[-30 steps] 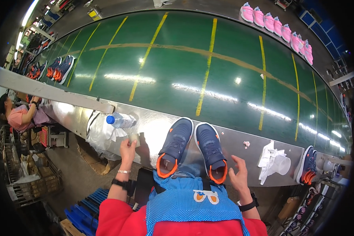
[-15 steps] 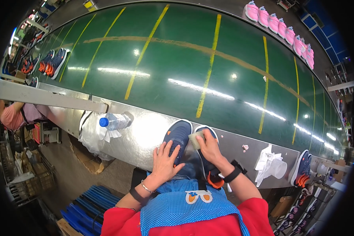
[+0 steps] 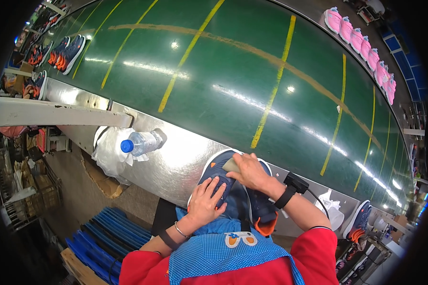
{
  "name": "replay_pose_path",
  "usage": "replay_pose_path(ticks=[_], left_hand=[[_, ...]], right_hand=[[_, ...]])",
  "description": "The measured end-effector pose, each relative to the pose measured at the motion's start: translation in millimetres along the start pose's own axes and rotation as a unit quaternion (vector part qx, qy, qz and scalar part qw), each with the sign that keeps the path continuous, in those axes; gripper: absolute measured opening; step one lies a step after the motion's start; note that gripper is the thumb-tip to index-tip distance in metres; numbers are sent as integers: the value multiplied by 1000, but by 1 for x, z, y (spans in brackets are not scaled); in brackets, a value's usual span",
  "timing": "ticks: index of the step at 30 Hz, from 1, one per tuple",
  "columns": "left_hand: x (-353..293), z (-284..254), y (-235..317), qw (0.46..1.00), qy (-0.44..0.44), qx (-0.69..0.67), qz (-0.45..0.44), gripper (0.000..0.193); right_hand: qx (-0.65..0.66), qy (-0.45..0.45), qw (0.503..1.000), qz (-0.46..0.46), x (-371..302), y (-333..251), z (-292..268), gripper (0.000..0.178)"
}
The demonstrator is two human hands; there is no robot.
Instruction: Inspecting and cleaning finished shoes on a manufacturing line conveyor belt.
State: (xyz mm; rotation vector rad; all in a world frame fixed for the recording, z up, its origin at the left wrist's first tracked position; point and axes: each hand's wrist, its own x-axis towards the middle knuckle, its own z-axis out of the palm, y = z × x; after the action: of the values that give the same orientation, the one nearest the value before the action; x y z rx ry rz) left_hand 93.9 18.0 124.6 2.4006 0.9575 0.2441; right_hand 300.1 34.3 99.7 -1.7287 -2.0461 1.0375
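Observation:
A navy sneaker (image 3: pixel 214 172) with a white sole and a small orange mark rests at the metal ledge in front of me. My left hand (image 3: pixel 205 202) lies on its upper, fingers spread and flat. In my right hand (image 3: pixel 251 172) is a beige block (image 3: pixel 230 166), pinched between thumb and fingers and held against the sneaker's toe area. What the block is made of I cannot tell. A second navy sneaker (image 3: pixel 261 206), orange inside its collar, sits just to the right, partly covered by my right hand and wrist.
A green conveyor belt (image 3: pixel 214 61) runs beyond the metal ledge (image 3: pixel 176 166). Left on the ledge stand a blue-capped bottle (image 3: pixel 145 143) and a white plastic bag (image 3: pixel 110 159). More navy shoes (image 3: pixel 72 54) are at far left, another (image 3: pixel 359 221) at right; pink shoes (image 3: pixel 355 39) line the far edge.
My right hand has moved the beige block from the right sneaker over to the toe of the left one. My left hand stays on the left sneaker. The whole view has shifted.

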Motion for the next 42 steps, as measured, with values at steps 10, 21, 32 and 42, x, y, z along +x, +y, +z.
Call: replay_pose_path(ticks=[10, 21, 32, 42], left_hand=[[1, 1, -1, 1000, 2, -11, -2, 53], [1, 2, 1, 1000, 22, -14, -13, 51], [3, 2, 0, 1000, 28, -8, -7, 52], [5, -4, 3, 1000, -9, -3, -17, 54]], right_hand=[[19, 146, 982, 119, 58, 9, 4, 28], [53, 96, 986, 129, 56, 11, -2, 30], [57, 288, 932, 213, 30, 37, -24, 27], [158, 307, 898, 273, 8, 63, -62, 28]])
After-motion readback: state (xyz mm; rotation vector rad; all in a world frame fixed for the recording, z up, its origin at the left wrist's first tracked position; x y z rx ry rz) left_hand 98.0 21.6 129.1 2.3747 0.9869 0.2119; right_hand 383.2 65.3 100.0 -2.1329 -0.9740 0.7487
